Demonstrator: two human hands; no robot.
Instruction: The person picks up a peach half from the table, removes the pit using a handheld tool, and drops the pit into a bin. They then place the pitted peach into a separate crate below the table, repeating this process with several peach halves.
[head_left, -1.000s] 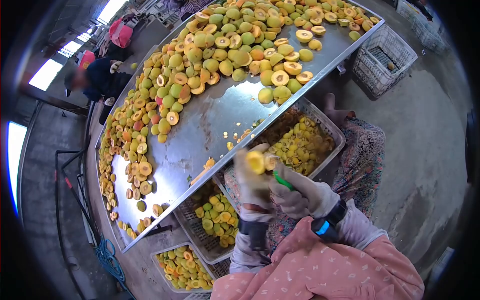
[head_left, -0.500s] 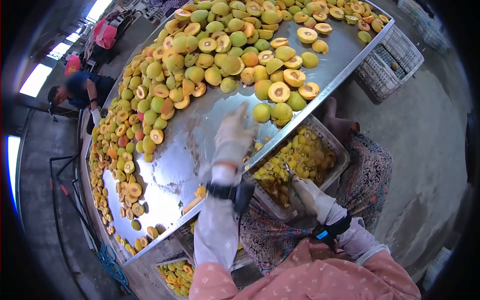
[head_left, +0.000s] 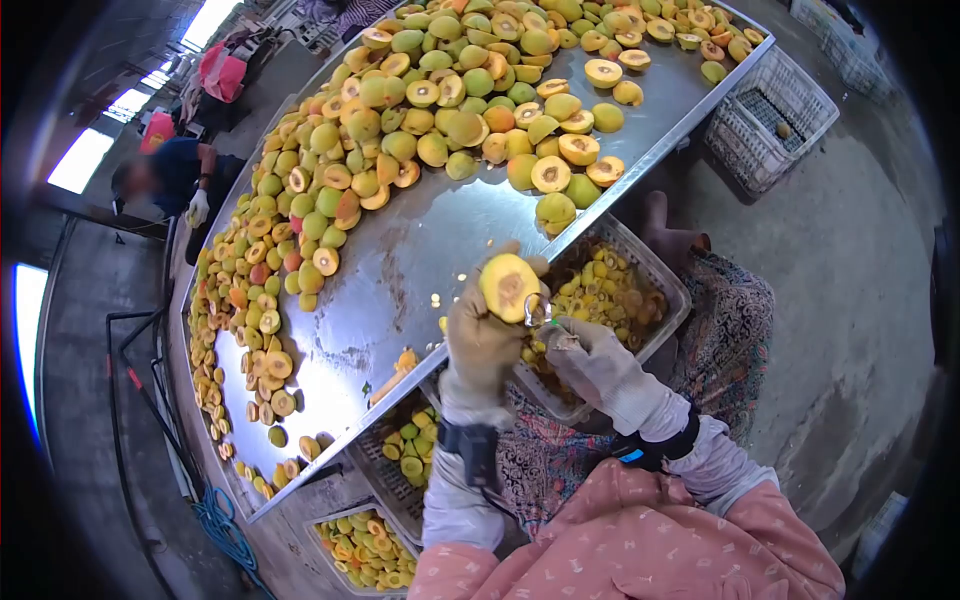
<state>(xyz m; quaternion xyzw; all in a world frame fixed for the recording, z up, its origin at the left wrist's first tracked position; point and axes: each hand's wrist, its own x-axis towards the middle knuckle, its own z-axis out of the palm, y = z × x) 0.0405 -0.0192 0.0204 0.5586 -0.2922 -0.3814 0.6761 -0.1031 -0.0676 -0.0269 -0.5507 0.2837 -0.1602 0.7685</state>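
Note:
My left hand [head_left: 478,335], in a soiled glove, is closed around a yellow peach half [head_left: 510,284], its cut face turned up towards me. In my gloved right hand [head_left: 603,370] is a small pitting tool with a looped metal end [head_left: 538,309], which touches the lower right edge of the cut face. Both hands are just off the near edge of the metal table [head_left: 430,235]. Below them stands a plastic crate [head_left: 672,290] with yellow fruit pieces [head_left: 600,285] in it, partly hidden by my hands.
Whole and halved peaches [head_left: 400,110] are heaped along the table's far side. Under its near edge are a crate of greenish halves [head_left: 410,450] and another filled crate [head_left: 365,550]. A white crate [head_left: 775,120] stands at right. A co-worker [head_left: 180,180] is at far left.
My left hand has come back from the tabletop, now with a peach half. My right hand has risen from the crate, bringing the tool to the fruit.

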